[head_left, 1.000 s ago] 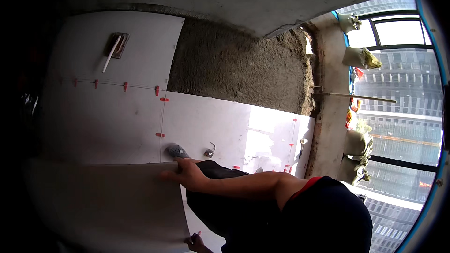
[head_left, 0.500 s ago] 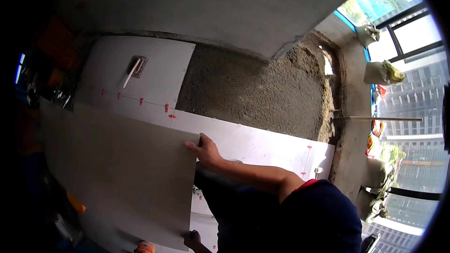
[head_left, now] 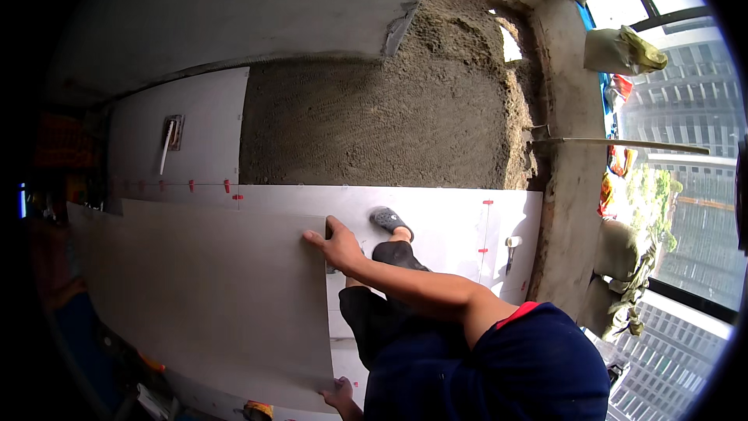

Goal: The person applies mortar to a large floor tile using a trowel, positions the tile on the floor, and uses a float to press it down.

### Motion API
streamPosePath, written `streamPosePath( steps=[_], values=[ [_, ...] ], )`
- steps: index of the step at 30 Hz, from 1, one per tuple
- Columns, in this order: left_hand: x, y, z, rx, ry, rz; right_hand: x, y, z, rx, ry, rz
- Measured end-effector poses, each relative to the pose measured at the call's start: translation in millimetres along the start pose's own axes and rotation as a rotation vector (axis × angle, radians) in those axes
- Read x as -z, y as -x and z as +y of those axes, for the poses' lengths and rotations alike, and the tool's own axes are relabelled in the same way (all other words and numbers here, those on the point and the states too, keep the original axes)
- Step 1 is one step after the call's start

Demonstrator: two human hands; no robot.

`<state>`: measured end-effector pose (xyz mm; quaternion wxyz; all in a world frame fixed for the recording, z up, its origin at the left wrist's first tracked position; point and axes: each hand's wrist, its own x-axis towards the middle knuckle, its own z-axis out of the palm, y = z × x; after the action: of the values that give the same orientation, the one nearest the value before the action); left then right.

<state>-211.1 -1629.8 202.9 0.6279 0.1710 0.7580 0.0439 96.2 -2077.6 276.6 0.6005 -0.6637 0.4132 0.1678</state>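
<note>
A large grey-beige tile (head_left: 210, 288) fills the lower left, held off the floor. My right hand (head_left: 339, 245) grips its upper right corner, thumb on the visible face and the other fingers mostly hidden behind. At the lower right corner, my left hand (head_left: 339, 394) is closed on the same edge. Above it lies a row of laid white tiles (head_left: 312, 199), with red levelling clips (head_left: 227, 185) along the joints. Bordering those tiles is a bed of grey mortar (head_left: 343, 125) with a ridged surface.
A trowel (head_left: 173, 132) with a white handle rests on a laid tile. To the right lies a white-headed mallet (head_left: 512, 242). A pole (head_left: 623, 143) juts over the low wall (head_left: 565, 125), where several bags (head_left: 619, 51) stand by the windows. My shoe (head_left: 389, 221) is on the tiles.
The view has turned, so the mortar and wall sit further left and higher. My shoe has come into sight. Both hands keep hold of the tile, which looks lower at its upper edge.
</note>
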Motion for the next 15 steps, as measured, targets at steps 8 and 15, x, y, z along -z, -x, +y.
streamPosePath(
  steps=[8, 15],
  values=[
    [29.3, -12.2, -141.7, 0.032, 0.015, 0.222, 141.6, 4.9, 68.6, -0.022, -0.065, -0.045],
    [75.0, -48.1, -241.9, 0.098, -0.047, 0.061, 193.7, -12.5, 156.3, -0.047, 0.056, 0.096]
  ],
)
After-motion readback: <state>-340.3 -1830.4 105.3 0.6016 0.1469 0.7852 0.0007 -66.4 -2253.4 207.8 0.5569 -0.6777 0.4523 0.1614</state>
